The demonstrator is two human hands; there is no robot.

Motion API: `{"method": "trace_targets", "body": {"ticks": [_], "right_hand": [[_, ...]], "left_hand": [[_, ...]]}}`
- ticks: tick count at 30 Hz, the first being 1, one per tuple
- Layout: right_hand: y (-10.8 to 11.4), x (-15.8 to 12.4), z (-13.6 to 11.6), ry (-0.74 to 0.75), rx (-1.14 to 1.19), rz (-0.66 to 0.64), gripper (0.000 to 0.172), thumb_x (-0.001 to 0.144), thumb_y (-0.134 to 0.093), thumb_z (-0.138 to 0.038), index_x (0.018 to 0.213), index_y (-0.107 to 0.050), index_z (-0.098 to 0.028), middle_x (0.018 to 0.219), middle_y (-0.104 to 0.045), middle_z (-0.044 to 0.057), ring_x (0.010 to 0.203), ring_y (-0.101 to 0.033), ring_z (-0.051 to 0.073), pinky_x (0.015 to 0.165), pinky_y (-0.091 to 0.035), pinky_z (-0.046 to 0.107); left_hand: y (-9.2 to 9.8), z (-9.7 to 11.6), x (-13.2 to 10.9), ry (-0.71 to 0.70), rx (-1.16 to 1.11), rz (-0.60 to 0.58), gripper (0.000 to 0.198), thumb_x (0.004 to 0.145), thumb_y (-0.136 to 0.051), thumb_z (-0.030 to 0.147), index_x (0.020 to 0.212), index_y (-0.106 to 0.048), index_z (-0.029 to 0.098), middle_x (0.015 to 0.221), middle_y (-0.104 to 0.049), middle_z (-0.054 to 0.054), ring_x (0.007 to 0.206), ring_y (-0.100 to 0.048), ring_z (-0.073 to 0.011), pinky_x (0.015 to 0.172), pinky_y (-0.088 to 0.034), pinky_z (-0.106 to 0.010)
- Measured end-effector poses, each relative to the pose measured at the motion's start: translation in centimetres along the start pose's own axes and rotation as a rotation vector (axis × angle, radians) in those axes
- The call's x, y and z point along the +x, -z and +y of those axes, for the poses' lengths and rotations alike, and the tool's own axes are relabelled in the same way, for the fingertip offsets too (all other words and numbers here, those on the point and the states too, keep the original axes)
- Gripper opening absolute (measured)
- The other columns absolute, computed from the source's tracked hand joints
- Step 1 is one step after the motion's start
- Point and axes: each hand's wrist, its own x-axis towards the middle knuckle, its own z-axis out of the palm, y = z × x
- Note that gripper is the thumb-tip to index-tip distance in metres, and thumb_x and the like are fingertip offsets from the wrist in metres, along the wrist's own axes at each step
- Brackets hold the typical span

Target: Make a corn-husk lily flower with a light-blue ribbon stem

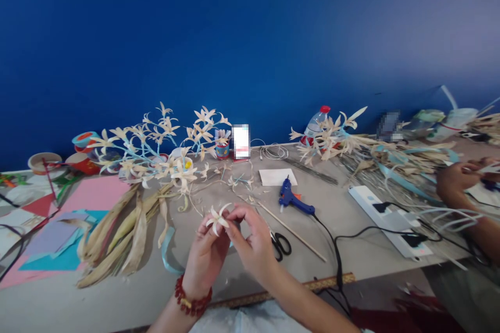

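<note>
Near the table's front edge, my left hand (206,252) pinches a small cream husk flower (217,219) with narrow, spread petals. My right hand (252,239) meets it from the other side, thumb and fingertips closed on a petal at the flower's edge. Beneath the fingers the flower's stem is hidden. Black-handled scissors (282,246) lie just right of my right hand, their blades partly covered by it. Beyond them rest a thin wooden stick (295,233) and a blue glue gun (292,199). Left of my hands lies a pale blue ribbon strip (169,252).
Dried corn husks (133,231) and coloured paper (54,242) cover the left side. Flower sprays (152,140) stand behind. A white power strip (390,223) with black cords sits at right, near another person's hand (455,182). A lit phone (241,141) leans at the back.
</note>
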Motion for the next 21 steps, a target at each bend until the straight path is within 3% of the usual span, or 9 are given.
{"method": "trace_targets", "body": {"ticks": [6, 12, 16, 21], "right_hand": [[0.2, 0.1, 0.0, -0.104, 0.025, -0.071, 0.004, 0.089, -0.058, -0.024, 0.09, -0.062, -0.022, 0.091, -0.069, 0.004, 0.086, -0.063, 0.019, 0.077, -0.049, 0.031], [0.5, 0.1, -0.6, 0.028, -0.03, -0.056, 0.004, 0.09, -0.058, -0.023, 0.087, -0.062, -0.022, 0.088, -0.07, 0.003, 0.087, -0.062, 0.02, 0.083, -0.047, 0.034], [0.5, 0.4, -1.1, 0.121, -0.053, -0.025, 0.006, 0.088, -0.059, -0.019, 0.084, -0.061, -0.022, 0.081, -0.07, 0.002, 0.08, -0.063, 0.019, 0.086, -0.047, 0.036], [0.3, 0.5, -1.2, 0.128, -0.029, -0.029, 0.006, 0.088, -0.058, -0.019, 0.084, -0.06, -0.023, 0.081, -0.07, 0.002, 0.077, -0.063, 0.018, 0.086, -0.047, 0.036]], "left_hand": [[0.3, 0.0, 0.0, -0.039, 0.036, -0.041, 0.015, 0.07, -0.08, 0.019, 0.083, -0.073, 0.021, 0.092, -0.075, -0.002, 0.085, -0.068, -0.0138, 0.08, -0.054, -0.024], [0.3, -0.5, 0.1, -0.177, 0.072, 0.001, 0.023, 0.062, -0.086, 0.022, 0.081, -0.074, 0.025, 0.094, -0.074, 0.0, 0.086, -0.068, -0.0136, 0.078, -0.055, -0.021], [0.4, -0.7, 0.1, -0.266, 0.103, -0.016, 0.018, 0.065, -0.084, 0.024, 0.079, -0.074, 0.026, 0.092, -0.073, 0.001, 0.084, -0.068, -0.0133, 0.078, -0.055, -0.022], [0.4, -0.7, 0.1, -0.303, 0.144, -0.061, 0.015, 0.069, -0.081, 0.028, 0.082, -0.073, 0.026, 0.092, -0.071, 0.0, 0.084, -0.066, -0.0132, 0.078, -0.054, -0.023]]}}
